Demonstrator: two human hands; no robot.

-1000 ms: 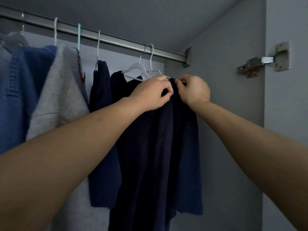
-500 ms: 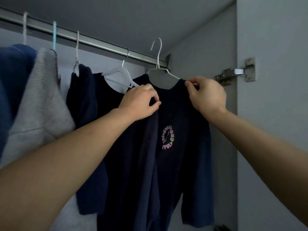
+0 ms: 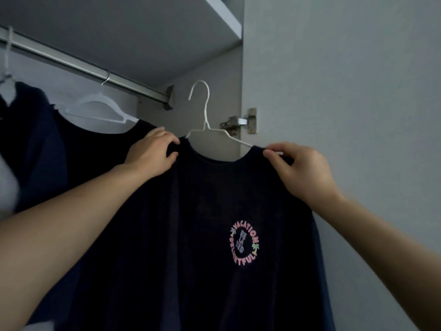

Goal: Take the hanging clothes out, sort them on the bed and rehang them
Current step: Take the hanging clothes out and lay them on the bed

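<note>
2 hands hold up a dark t-shirt (image 3: 214,211) on a white wire hanger (image 3: 205,125) in the middle of the frame. Left hand (image 3: 152,155) and right hand (image 3: 303,173) each pinch a shoulder. Its hook is off the metal rail (image 3: 95,71) at upper left.

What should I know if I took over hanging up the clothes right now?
Left hand: grips the left shoulder of the navy T-shirt.
Right hand: pinches the right shoulder, where the hanger's end sits.
The T-shirt is on a white wire hanger, whose hook is off the closet rail and hangs free in the air.
Another dark garment hangs on a white plastic hanger on the rail, with more clothes further left.
Done: this shirt is lifted out.
Left: carry it to the bed, take out the rest, sort, rehang.
</note>
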